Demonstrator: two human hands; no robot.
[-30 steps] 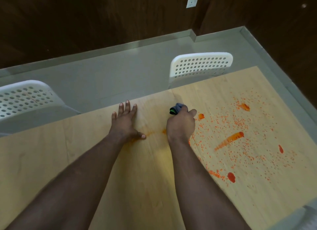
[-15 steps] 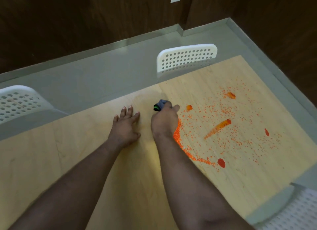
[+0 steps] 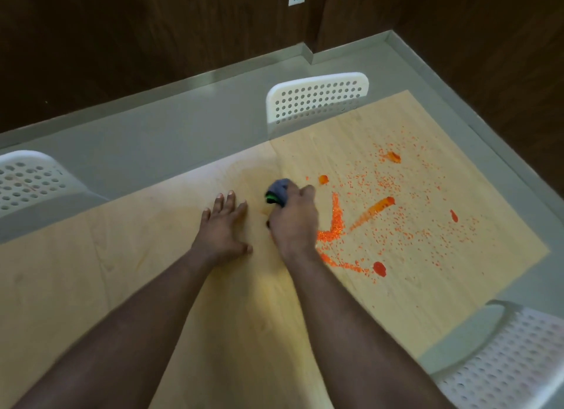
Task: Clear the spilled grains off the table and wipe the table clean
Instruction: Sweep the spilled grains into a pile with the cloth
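Your tabletop (image 3: 213, 332), pale wood, fills most of the view, with its far edge running just beyond your hands and its right corner near the lower right chair (image 3: 515, 366). Two more white perforated chairs stand past the far edge, one (image 3: 317, 99) ahead and one (image 3: 29, 179) at the left. Both your forearms reach forward across the bare near half of the wood. The orange grains (image 3: 387, 213) lie scattered over the right half, gathered into a thick ridge just right of your right hand, with a few red smears among them. Your left hand (image 3: 224, 230) lies flat, palm down, fingers straight and spread. Your right hand (image 3: 294, 221) is curled round a grey and green cloth (image 3: 279, 192), which pokes out beyond your knuckles and presses on the wood, close to the far edge.
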